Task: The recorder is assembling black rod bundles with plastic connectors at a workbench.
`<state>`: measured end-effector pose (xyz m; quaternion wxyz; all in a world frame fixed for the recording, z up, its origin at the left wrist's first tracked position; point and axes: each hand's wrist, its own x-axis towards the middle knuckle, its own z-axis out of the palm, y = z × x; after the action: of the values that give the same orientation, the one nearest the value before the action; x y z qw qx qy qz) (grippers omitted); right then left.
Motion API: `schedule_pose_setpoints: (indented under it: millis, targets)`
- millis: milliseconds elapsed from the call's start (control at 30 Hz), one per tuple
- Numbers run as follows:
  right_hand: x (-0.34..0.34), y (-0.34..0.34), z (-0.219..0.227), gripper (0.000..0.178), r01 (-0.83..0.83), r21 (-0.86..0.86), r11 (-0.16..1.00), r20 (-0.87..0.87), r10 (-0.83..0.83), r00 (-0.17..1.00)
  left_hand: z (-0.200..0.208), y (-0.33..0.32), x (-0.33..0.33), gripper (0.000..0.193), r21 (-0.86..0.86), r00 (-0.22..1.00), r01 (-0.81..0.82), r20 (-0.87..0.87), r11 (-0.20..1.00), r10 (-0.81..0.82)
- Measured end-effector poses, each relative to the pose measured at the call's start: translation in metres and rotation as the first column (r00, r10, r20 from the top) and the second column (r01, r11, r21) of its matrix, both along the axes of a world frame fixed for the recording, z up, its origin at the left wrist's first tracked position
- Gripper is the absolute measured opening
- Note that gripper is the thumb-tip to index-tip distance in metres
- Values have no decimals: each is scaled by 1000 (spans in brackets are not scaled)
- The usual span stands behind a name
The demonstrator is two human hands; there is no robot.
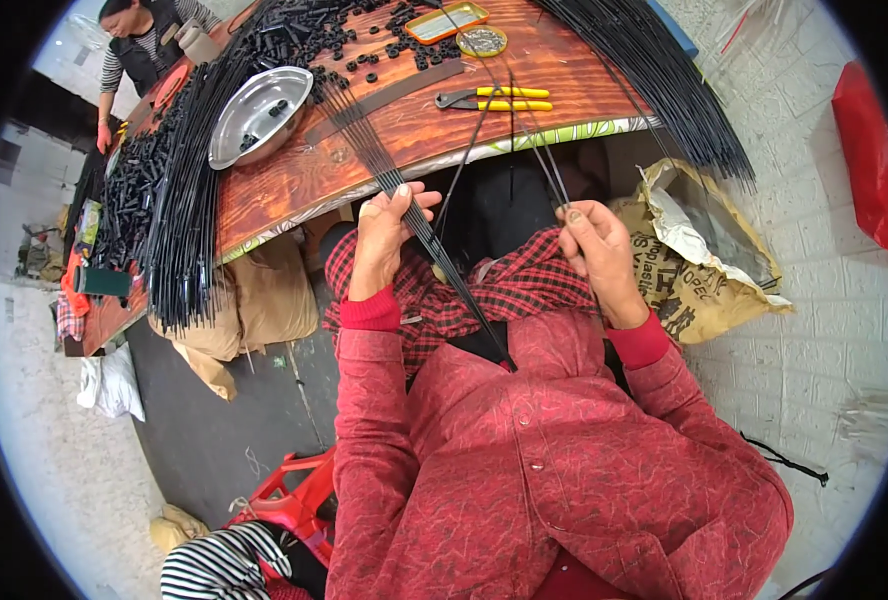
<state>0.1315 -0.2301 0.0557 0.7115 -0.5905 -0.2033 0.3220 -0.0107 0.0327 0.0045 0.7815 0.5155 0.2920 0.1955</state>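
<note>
My left hand (386, 232) is closed round a bundle of thin black rods (364, 138), the thumb lying over them. The bundle slants from above the table's front edge down to my lap. To the right, my right hand (598, 246) pinches the ends of a few thin dark rods (548, 160) between thumb and fingers. These rods run up and meet others at a joint over the tabletop, spreading like umbrella ribs. Cutting pliers (494, 99) with yellow handles lie on the wooden table (304, 185) behind them.
Long bundles of black rods (186, 210) overhang the table on both sides. A metal bowl (226, 140), small black parts (369, 60), an orange-rimmed tray (426, 37) and a yellow dish (462, 46) sit on top. An open sack (709, 300) stands right; a red stool (309, 500) lower left. A co-worker (144, 50) is far left.
</note>
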Motion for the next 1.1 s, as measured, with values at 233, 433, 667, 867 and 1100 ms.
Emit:
schedule_pose_setpoints:
  millis: [233, 433, 667, 867, 1100]
  targets:
    - [17, -13, 3, 24, 97, -27, 995, 23, -97, 995, 1, -1, -1, 31, -5, 1000, -13, -12, 1000, 13]
    - [-28, 10, -5, 20, -147, -108, 983, -45, 143, 989, 10, -4, 3, 31, -2, 999, -14, -38, 1000, 14]
    - [-58, 55, -29, 21, -252, -34, 967, -107, 247, 963, 4, 0, -1, 30, -37, 1000, -19, 6, 999, 20]
    - [-72, 45, -57, 17, -194, -142, 971, 32, 200, 979, 4, 0, 1, 28, -66, 995, 29, 102, 997, -22]
    - [-80, 40, -61, 15, -148, -255, 956, 197, 201, 959, 5, -8, 7, 30, -49, 997, -59, 54, 997, 61]
